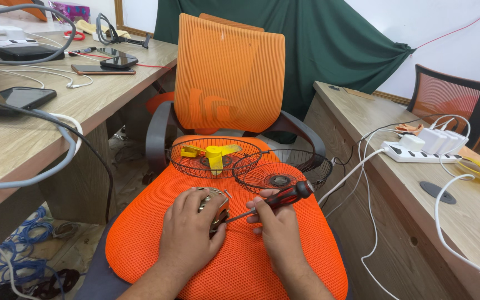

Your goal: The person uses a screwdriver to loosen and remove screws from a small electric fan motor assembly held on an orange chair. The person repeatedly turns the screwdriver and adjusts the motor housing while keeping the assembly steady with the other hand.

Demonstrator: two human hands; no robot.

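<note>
Pinning the small, hard, probably heavy fan motor (213,206) under the left hand (187,233), the right hand (276,225) clamped a screwdriver (273,201).

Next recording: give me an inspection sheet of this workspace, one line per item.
Surface: orange mesh chair seat.
Job's things: small metal motor under the left hand; red-and-black screwdriver in the right hand, tip at the motor.
Clutter: two black wire fan guards, yellow fan blade in one; loose screw.
Grips: both closed on their things.
Cables: white leads from power strip; grey cable at left.
Surroundings: wooden desks, phones, green curtain.
</note>
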